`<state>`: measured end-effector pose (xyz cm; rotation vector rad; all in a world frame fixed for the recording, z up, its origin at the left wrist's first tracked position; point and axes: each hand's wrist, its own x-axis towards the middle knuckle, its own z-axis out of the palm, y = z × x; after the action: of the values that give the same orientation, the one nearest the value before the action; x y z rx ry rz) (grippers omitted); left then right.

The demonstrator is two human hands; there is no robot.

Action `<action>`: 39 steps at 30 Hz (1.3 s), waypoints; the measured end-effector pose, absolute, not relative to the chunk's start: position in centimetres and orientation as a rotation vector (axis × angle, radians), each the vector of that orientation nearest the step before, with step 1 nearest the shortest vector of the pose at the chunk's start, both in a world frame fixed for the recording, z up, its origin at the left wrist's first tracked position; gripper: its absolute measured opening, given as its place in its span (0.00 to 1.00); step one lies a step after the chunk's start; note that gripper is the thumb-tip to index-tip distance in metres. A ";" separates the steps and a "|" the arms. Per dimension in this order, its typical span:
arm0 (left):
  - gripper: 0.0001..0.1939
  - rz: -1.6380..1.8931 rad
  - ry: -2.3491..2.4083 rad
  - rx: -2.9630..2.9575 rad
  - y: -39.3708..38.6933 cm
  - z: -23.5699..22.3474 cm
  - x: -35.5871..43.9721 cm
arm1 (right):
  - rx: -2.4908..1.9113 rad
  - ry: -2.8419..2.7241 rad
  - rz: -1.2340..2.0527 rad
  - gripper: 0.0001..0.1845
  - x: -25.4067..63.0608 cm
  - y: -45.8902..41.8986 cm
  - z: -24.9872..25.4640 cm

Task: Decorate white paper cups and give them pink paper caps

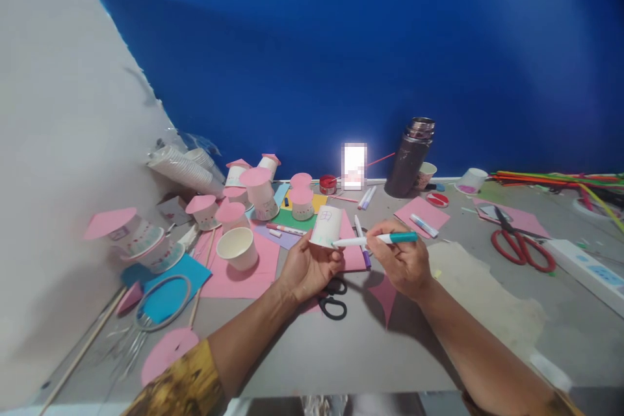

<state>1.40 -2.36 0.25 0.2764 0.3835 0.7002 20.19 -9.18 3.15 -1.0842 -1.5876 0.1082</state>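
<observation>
My left hand (pixel 311 268) holds a white paper cup (pixel 326 226) upside down, its rim toward the palm. A purple window is drawn on the cup's side, with faint green marks near the rim. Between the fingers of my right hand (pixel 400 261) is a white marker (pixel 355 242) with a green end, its tip at the cup's lower edge. Black-handled scissors (pixel 333 308) lie under my left hand, their blades hidden. Close by are a pink sheet (pixel 351 260) and a purple-ended marker (pixel 366 257).
Several decorated cups with pink paper tops (pixel 256 192) stand at the left, near an upright plain cup (pixel 237 249). A dark flask (pixel 410 157) stands at the back. Red-handled scissors (pixel 522 250) and a power strip (pixel 587 273) lie at the right.
</observation>
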 end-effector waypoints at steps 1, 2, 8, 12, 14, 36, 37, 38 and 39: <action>0.14 0.696 0.381 0.272 -2.4 0.3 1.4 | -1.081 -1.581 0.091 0.08 20.2 -9.2 3.2; 0.14 0.694 0.382 0.268 -2.5 0.4 1.4 | -1.085 -1.573 0.068 0.08 20.1 -9.2 3.2; 0.16 0.699 0.389 0.256 -2.6 0.5 1.4 | -1.096 -1.602 0.054 0.09 20.0 -9.4 3.4; 0.15 0.703 0.409 0.273 -2.4 0.4 1.5 | -1.097 -1.592 0.004 0.07 20.1 -9.2 3.2; 0.14 0.712 0.440 0.298 -2.3 0.4 1.6 | -1.100 -1.593 -0.001 0.08 20.1 -9.2 3.2; 0.25 0.849 0.508 0.440 -2.3 -0.4 1.8 | -1.037 -1.553 -0.009 0.04 20.2 -9.2 3.3; 0.25 0.844 0.503 0.432 -2.3 -0.4 1.8 | -1.040 -1.539 -0.030 0.04 20.2 -9.2 3.3; 0.25 0.839 0.503 0.421 -2.4 -0.3 1.8 | -1.040 -1.535 -0.038 0.04 20.2 -9.2 3.3; 0.25 0.833 0.505 0.409 -2.4 -0.2 1.8 | -1.036 -1.541 -0.034 0.04 20.2 -9.2 3.4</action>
<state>1.78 -2.37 -0.19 0.4090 0.5052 0.8335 20.23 -9.21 3.35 -1.0357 -1.5414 -0.0338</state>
